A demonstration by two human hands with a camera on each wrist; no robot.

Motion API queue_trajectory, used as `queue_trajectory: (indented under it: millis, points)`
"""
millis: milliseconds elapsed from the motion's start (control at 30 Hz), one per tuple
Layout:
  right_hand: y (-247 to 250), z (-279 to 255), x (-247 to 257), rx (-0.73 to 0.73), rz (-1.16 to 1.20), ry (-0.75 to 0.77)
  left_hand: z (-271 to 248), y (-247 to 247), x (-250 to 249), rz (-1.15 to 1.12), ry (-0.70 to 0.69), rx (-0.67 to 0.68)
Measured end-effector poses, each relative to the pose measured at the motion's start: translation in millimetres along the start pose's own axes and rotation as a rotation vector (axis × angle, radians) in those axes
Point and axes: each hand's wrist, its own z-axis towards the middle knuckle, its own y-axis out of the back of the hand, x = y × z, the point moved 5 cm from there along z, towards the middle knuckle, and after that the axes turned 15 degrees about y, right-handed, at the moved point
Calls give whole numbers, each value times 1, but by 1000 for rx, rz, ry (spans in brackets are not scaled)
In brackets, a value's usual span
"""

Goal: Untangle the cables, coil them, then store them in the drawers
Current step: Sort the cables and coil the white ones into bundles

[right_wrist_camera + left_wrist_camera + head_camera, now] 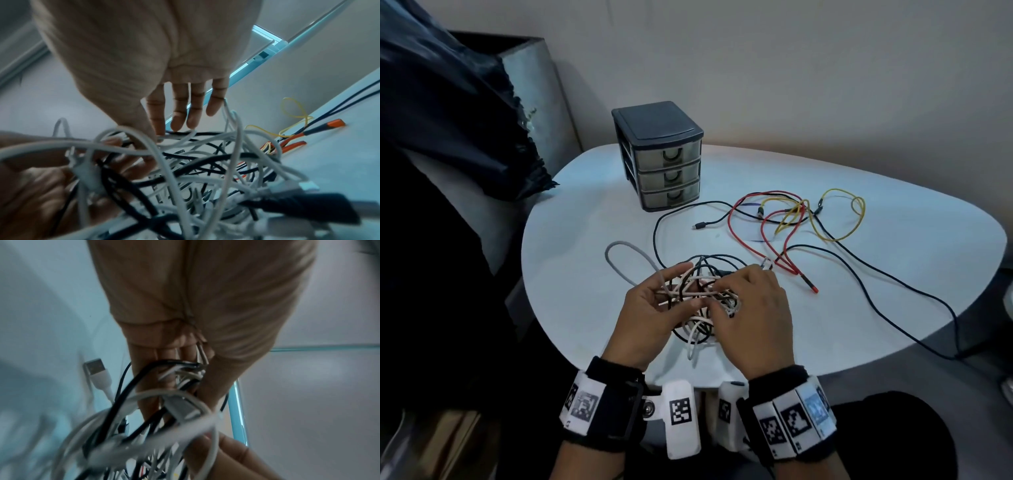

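Room: pale wall behind a rounded white bench (571,274), with dark fabric (448,120) draped at the far left.
Drawer unit: small dark three-drawer unit (659,154) at the far middle of the bench, all drawers closed, well apart from both hands.
Left hand: left hand (654,308) at the near edge, palm turned up under the knot, fingers and thumb curled round several strands.
Tangle: knot of white and black cables (697,298) held between the two hands at the near middle, loops hanging down to the bench; a grey loop (626,257) sticks out to its left.
Right hand: right hand (751,315) lies over the knot from the right; thumb and forefinger seem to pinch a strand, the other fingers straight.
Loose cables: red cable (767,236), yellow cable (839,219) and a long black cable (876,277) sprawl far right, crossing each other.
Handling: light, limp, smooth cords; likely to snag at plugs. Best taken near a free plug end and fed back through the loops, not pulled tight.
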Motion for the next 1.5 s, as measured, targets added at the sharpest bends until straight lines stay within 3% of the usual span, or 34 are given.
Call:
queue_trajectory:
  millis: [233,733,1000,1067,1167,1367,1500]
  points:
    - [0,2,6,-148,-36,-42,1,-8,-1,9,-54,-99]
    - [-8,12,9,70,19,85,10,-13,-1,32,-87,-221]
    - [-7,28,-11,205,382,-118,7,-18,-17,114,-114,-100]
    - [-6,31,-12,158,390,-112,10,-16,-20,133,-125,-137]
    - [7,39,-16,28,481,-140,21,-5,-24,108,-157,-296]
    - [73,58,-43,-355,1067,-291,36,32,-29,-87,-110,-521]
    - [97,50,-73,-458,1291,-404,39,44,-29,-293,-3,-537]
